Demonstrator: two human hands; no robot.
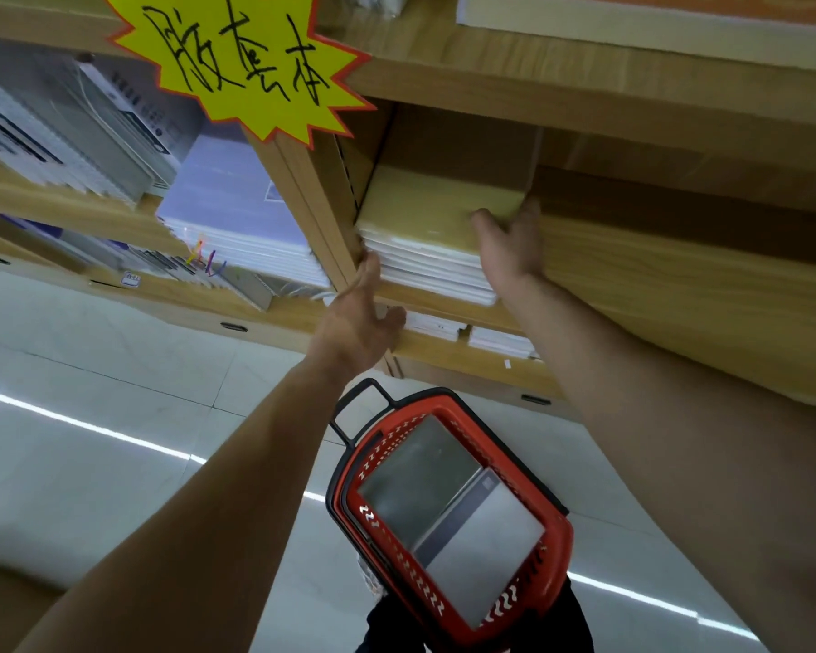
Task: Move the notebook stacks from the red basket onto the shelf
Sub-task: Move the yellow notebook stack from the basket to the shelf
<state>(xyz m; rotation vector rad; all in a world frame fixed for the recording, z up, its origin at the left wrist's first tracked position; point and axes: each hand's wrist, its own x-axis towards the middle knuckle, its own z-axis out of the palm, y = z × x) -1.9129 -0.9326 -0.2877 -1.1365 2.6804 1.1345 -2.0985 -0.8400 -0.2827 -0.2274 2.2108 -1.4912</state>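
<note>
Squaring the stack on the shelf

My left hand and right hand press open-palmed against the notebook stack mid-frame — heavy, slick-wrapped, best held at both ends.

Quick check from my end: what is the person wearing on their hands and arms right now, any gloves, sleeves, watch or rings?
Nothing shows on either. The left hand and right hand are bare, with no gloves. Both forearms are uncovered as far as the frame shows them, with no sleeve edge in view. No watch, band or ring is visible, though the fingers are too blurred to rule out a thin ring.
</note>
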